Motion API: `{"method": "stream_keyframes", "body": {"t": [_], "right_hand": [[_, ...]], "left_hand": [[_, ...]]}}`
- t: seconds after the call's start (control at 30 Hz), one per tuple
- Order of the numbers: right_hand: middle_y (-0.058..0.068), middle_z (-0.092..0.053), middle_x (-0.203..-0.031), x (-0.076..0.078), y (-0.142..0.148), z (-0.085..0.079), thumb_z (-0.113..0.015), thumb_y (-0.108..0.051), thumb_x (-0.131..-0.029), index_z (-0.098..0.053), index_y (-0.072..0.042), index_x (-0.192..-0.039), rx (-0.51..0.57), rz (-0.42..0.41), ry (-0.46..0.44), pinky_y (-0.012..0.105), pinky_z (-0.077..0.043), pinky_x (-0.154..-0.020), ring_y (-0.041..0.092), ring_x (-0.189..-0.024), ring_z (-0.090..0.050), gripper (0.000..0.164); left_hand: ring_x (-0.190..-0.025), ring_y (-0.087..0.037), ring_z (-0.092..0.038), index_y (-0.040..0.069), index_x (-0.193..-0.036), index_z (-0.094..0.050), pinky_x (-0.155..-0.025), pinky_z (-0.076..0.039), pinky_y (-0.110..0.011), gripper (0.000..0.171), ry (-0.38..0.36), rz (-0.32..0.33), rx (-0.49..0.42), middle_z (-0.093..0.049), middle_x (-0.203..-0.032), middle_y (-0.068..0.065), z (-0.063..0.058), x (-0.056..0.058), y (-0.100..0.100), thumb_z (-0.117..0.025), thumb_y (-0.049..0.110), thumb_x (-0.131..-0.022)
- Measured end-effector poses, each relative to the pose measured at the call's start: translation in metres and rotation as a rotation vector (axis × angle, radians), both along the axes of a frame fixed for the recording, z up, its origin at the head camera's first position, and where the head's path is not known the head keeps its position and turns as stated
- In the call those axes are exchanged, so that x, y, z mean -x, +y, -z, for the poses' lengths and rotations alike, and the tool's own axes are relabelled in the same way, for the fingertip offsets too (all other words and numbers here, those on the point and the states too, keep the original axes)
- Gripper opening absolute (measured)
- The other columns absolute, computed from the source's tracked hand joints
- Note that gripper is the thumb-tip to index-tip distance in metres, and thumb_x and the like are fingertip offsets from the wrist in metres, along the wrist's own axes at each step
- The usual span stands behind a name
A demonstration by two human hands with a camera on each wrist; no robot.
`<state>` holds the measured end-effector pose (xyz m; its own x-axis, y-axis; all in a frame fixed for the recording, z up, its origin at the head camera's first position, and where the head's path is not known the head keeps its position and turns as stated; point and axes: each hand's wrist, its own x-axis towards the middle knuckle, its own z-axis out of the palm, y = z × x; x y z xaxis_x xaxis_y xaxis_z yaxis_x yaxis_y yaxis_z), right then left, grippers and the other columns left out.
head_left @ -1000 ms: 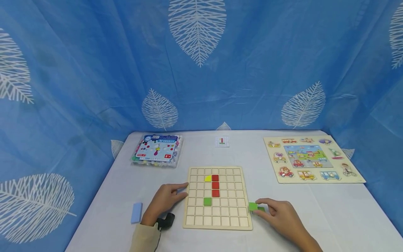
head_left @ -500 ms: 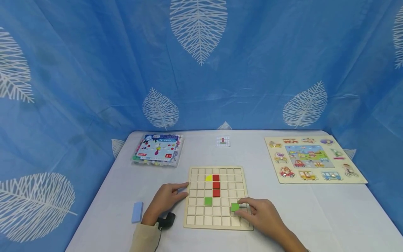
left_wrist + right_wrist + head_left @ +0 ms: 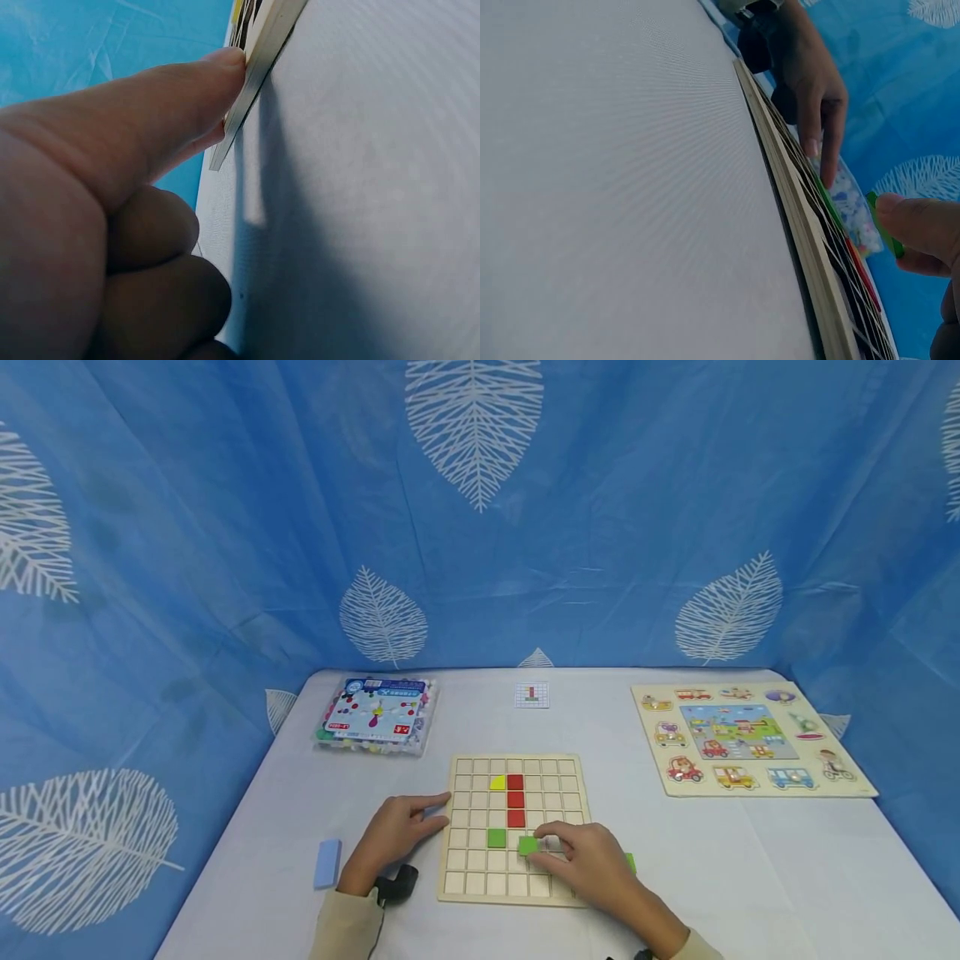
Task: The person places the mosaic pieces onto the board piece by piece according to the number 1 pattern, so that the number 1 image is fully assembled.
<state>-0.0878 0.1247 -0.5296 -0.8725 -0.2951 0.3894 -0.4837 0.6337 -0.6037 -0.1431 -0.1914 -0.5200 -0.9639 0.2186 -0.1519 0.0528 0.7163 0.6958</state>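
Observation:
A square wooden grid board point(image 3: 461, 885) lies on the white table. Three red tiles point(image 3: 515, 800) form a column on it, with a yellow piece point(image 3: 498, 783) beside the top one and a green tile point(image 3: 497, 838) lower left. My left hand point(image 3: 397, 835) touches the board's left edge with thumb and index finger spread apart. Between thumb and index finger, my right hand point(image 3: 588, 860) pinches another green tile point(image 3: 528, 846) just above the board, right of the placed green one; the right wrist view shows this held tile point(image 3: 885, 225) tilted and off the board.
Another green tile point(image 3: 631, 862) shows partly behind the right hand. A light blue block point(image 3: 327, 864) lies left of the left arm. A clear box point(image 3: 375, 716) of small parts, a small pattern card point(image 3: 532, 695) and a vehicle puzzle board point(image 3: 840, 783) sit farther back.
My right hand has carried the green tile leftward from beside the board's right edge to over its middle. The left hand has stayed at the left edge.

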Motion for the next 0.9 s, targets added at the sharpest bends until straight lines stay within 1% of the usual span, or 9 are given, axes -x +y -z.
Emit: {"method": "stream_keyframes", "body": {"t": [0.17,0.3,0.53,0.67,0.9], "right_hand": [[-0.026,-0.030,-0.053,0.005,-0.009,0.005,-0.087,-0.040,-0.081,-0.077,-0.026,-0.095,0.018,-0.004,-0.081,0.018,-0.027,-0.048,-0.007,-0.050,-0.026,0.022],[-0.025,-0.033,-0.052,0.008,-0.012,0.007,-0.087,-0.039,-0.081,-0.077,-0.025,-0.095,0.009,0.012,-0.111,0.019,-0.027,-0.047,-0.007,-0.048,-0.029,0.023],[-0.025,-0.037,-0.051,0.010,-0.018,0.007,-0.088,-0.038,-0.080,-0.079,-0.022,-0.096,-0.049,0.056,-0.135,0.020,-0.029,-0.047,-0.006,-0.048,-0.033,0.025],[-0.026,-0.037,-0.050,0.009,-0.020,0.006,-0.088,-0.039,-0.080,-0.079,-0.021,-0.098,-0.073,0.075,-0.145,0.020,-0.029,-0.047,-0.006,-0.047,-0.033,0.027],[-0.026,-0.033,-0.048,0.008,-0.022,0.008,-0.087,-0.041,-0.080,-0.080,-0.021,-0.099,-0.108,0.084,-0.109,0.020,-0.026,-0.046,-0.006,-0.046,-0.028,0.028]], "left_hand": [[-0.058,-0.011,-0.035,0.024,-0.132,-0.071,-0.056,-0.034,-0.027,0.042,0.003,0.004,0.004,-0.038,-0.059,0.006,0.001,0.000,0.000,-0.076,0.036,-0.093],[-0.057,-0.011,-0.035,0.024,-0.132,-0.071,-0.054,-0.033,-0.027,0.042,0.004,0.003,0.006,-0.038,-0.058,0.006,0.002,0.000,0.000,-0.076,0.037,-0.093],[-0.057,-0.011,-0.035,0.025,-0.132,-0.071,-0.054,-0.032,-0.026,0.042,-0.001,-0.010,0.003,-0.039,-0.059,0.006,0.001,0.000,0.000,-0.077,0.036,-0.092],[-0.056,-0.011,-0.035,0.025,-0.133,-0.071,-0.053,-0.031,-0.026,0.042,-0.005,-0.011,0.003,-0.038,-0.059,0.006,0.001,0.000,0.001,-0.077,0.036,-0.092],[-0.056,-0.011,-0.034,0.025,-0.133,-0.071,-0.054,-0.032,-0.026,0.042,0.007,-0.008,0.012,-0.037,-0.058,0.007,0.002,0.000,0.001,-0.077,0.037,-0.092]]}}
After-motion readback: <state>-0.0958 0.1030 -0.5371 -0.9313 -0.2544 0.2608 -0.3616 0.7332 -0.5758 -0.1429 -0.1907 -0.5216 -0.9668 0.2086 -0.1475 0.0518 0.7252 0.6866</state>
